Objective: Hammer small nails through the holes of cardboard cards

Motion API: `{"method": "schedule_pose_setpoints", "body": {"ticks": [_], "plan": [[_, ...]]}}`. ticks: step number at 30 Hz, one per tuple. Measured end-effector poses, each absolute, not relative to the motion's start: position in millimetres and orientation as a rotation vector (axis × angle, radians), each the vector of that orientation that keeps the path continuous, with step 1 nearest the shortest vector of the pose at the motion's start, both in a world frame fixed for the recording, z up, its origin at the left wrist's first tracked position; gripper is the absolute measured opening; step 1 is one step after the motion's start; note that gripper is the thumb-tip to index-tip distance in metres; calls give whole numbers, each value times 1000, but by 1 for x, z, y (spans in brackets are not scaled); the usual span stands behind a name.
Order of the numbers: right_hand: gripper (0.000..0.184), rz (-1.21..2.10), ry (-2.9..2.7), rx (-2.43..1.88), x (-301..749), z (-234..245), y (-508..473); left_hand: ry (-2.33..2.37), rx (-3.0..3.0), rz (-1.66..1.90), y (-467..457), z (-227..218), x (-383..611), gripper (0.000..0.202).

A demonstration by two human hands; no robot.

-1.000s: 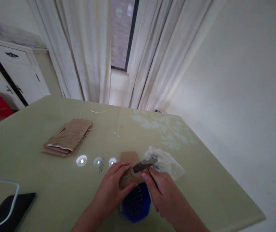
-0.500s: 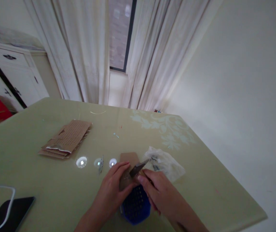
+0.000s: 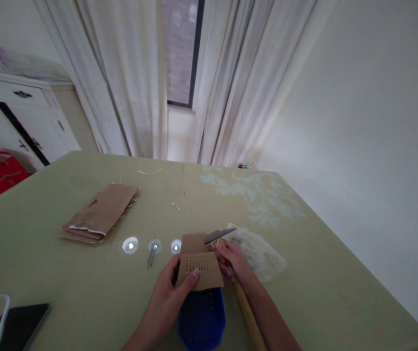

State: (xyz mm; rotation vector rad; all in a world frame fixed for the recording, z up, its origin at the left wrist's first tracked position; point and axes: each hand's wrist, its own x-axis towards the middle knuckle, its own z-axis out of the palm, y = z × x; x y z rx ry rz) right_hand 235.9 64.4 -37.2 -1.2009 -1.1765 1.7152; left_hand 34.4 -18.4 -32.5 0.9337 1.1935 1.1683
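My left hand (image 3: 174, 287) is closed on a brown cardboard piece (image 3: 207, 275) with rows of small holes, its thumb pressed on the top face. The cardboard is held over the far end of a blue plastic basket (image 3: 201, 319) with a holed bottom. In my right hand (image 3: 233, 258) is a hammer (image 3: 246, 314), gripped near its head; its long wooden handle runs back towards me along the forearm. The narrow dark metal head is raised just beyond the cardboard, over another plain cardboard piece (image 3: 193, 243), which is partly covered.
Stacked punched cardboard (image 3: 108, 209) lies at the left. A clear plastic bag (image 3: 263, 256) is beside my right hand. Small thin metal pieces (image 3: 151, 254) and a small pale scrap (image 3: 176, 206) lie on the table. A dark tablet-like device (image 3: 19, 321) with a white cable (image 3: 2, 317) sits front left.
The hammer has moved away from over the cardboard, up and to the right, and its handle now shows. The cardboard's holed face has come into view with my left thumb on it.
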Motion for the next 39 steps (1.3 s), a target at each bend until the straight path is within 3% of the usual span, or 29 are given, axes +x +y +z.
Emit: {"method": "schedule_pose_setpoints", "body": {"ticks": [7,10,14,20,27,31,34,39], "plan": [[64,1777,-1167,-1223,233,-51,57,1380,1068,1132,-11,-27,14,55],[66,1790,-1150,-1203,233,-52,58,1717,1265,1132,3,-26,-20,57],[67,1820,-1148,-1169,232,-52,58,2223,1622,853,13,-39,-56,45],[68,1803,-1148,-1154,230,-54,57,2275,1717,547,11,-62,-70,39],[69,1778,-1160,-1161,228,-52,53,2283,1682,532,10,-64,-75,38],[71,1761,-1162,-1151,226,-53,52,2283,1719,655,11,-54,-73,39],[72,1759,-1158,-1143,223,-53,50,2192,1734,971,10,-40,-62,37],[76,1795,-1153,-1142,216,-51,48,1691,1483,1429,-4,-26,-29,26]]}}
